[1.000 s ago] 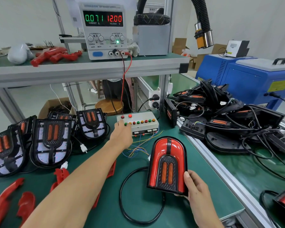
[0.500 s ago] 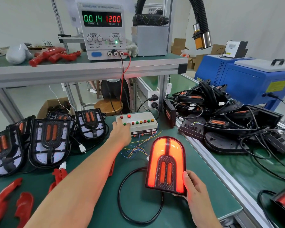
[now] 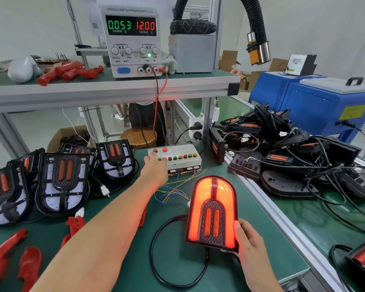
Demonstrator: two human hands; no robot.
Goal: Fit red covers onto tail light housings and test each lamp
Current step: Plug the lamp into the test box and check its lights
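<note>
a lit tail light with a glowing red arched cover and a black housing (image 3: 212,211) is held tilted up above the green bench mat (image 3: 118,264) by the right hand (image 3: 248,241), which is curled around its lower right corner, with the thumb laid on the front edge. from under this grip a black round cable (image 3: 156,260) is looped on the mat to the left. the left hand (image 3: 155,170) is stretched forward, well beyond the grip, and its fingers are placed on the white button box with red, green and yellow buttons (image 3: 177,158); whether a button is pressed cannot be told. far left of the grip, open black housings without covers (image 3: 61,180) are leaned together, and loose red plastic covers (image 3: 29,265) are laid nearer. on the grey power supply (image 3: 133,41) 0.053 and 12.00 are shown.
</note>
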